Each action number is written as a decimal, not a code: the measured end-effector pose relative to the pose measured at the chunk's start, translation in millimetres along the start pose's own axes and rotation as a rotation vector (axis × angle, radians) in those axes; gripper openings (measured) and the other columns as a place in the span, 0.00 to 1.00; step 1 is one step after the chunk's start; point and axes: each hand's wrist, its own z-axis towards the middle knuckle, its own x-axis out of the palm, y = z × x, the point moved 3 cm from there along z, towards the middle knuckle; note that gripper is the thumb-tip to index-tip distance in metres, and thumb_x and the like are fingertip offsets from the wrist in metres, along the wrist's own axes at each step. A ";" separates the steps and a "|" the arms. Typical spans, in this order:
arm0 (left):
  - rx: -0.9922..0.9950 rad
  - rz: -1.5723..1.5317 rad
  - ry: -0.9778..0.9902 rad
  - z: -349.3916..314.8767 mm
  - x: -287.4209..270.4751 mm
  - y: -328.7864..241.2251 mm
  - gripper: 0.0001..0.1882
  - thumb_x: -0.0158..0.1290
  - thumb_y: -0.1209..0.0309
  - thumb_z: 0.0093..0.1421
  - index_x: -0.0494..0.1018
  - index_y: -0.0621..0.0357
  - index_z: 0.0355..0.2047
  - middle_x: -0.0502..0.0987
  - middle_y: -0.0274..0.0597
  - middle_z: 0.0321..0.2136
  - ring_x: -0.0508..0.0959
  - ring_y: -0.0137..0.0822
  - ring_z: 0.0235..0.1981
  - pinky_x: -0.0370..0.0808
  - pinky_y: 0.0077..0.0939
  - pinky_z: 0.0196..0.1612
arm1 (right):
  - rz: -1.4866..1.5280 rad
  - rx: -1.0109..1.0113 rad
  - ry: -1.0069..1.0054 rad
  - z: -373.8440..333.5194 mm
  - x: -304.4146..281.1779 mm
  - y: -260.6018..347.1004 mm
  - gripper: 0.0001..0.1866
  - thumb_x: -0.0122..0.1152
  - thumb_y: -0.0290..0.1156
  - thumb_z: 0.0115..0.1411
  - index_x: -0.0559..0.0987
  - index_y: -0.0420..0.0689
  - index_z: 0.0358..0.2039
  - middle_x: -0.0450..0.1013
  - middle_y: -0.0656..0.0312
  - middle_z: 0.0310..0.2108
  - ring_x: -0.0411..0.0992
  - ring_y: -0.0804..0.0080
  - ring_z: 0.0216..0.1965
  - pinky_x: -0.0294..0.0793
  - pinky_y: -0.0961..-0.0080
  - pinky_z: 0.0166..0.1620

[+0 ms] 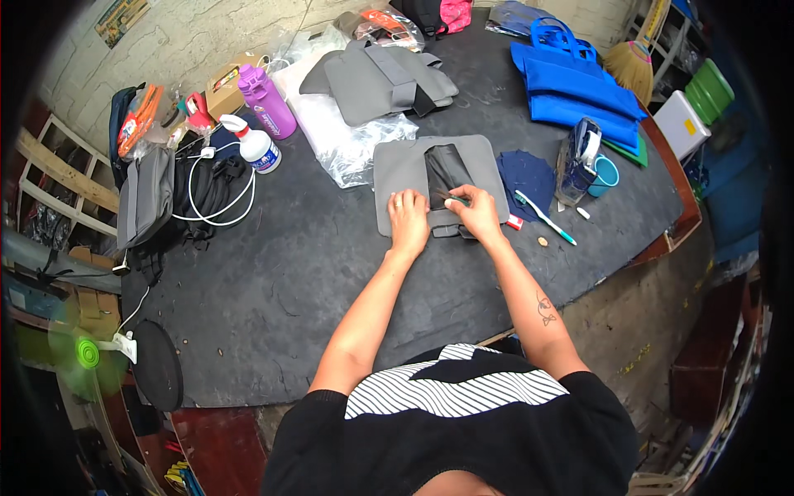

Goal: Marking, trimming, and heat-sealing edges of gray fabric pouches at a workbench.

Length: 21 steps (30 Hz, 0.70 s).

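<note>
A grey fabric piece (397, 165) with rounded corners lies flat on the dark table in front of me, a dark strip (447, 165) running down its middle. My left hand (408, 220) rests on the piece's lower left part, fingers laid out flat beside the strip. Over the strip's lower right edge, my right hand (477, 212) pinches a slim dark-green thing (457, 201); its kind is mostly hidden by the fingers. A black strap with a buckle (447, 231) sits at the piece's near edge.
To the right lie a toothbrush (546, 218), a navy cloth (528, 178), a light-blue cup (605, 175) and blue bags (579, 91). More grey pieces (364, 83) lie behind. A spray bottle (258, 149), purple bottle (269, 103) and white cable (215, 219) stand or lie left.
</note>
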 end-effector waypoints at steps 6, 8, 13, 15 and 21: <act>-0.572 -0.829 -0.290 -4.0 -11.5 40.4 0.06 0.42 0.73 0.65 0.67 0.62 0.36 0.69 0.37 0.24 0.72 0.29 0.26 0.69 0.23 0.35 | 0.596 -0.027 0.082 -3.8 -16.8 -9.6 0.12 0.58 0.28 0.56 0.73 0.36 0.40 0.75 0.62 0.28 0.72 0.79 0.30 0.69 0.81 0.35; -0.618 -0.761 -0.357 -5.6 -33.3 34.9 0.06 0.43 0.73 0.64 0.68 0.63 0.35 0.68 0.35 0.22 0.72 0.27 0.26 0.68 0.21 0.34 | 0.506 -0.021 0.068 -7.7 -26.6 -4.6 0.11 0.56 0.27 0.56 0.73 0.37 0.39 0.75 0.64 0.26 0.72 0.78 0.30 0.67 0.82 0.35; -0.080 -0.454 -0.063 6.0 -47.1 -18.8 0.04 0.52 0.78 0.54 0.74 0.61 0.31 0.74 0.46 0.27 0.74 0.39 0.34 0.70 0.29 0.41 | 0.253 -0.154 0.061 -1.6 -27.2 13.7 0.13 0.56 0.26 0.49 0.73 0.37 0.38 0.75 0.61 0.32 0.73 0.71 0.35 0.71 0.73 0.38; -0.155 -0.389 0.229 0.0 -30.5 -27.2 0.11 0.49 0.80 0.54 0.75 0.58 0.38 0.74 0.49 0.29 0.73 0.44 0.38 0.69 0.34 0.44 | 0.456 -0.212 0.109 6.9 -17.3 11.8 0.16 0.53 0.25 0.49 0.72 0.39 0.40 0.74 0.61 0.39 0.72 0.75 0.38 0.71 0.76 0.38; -0.262 0.049 0.497 12.9 0.2 -29.2 0.24 0.44 0.78 0.53 0.69 0.52 0.52 0.75 0.54 0.36 0.74 0.55 0.41 0.69 0.47 0.46 | 1.002 0.083 0.329 3.0 -5.1 -8.4 0.21 0.46 0.20 0.45 0.68 0.43 0.43 0.69 0.64 0.48 0.56 0.86 0.20 0.54 0.87 0.23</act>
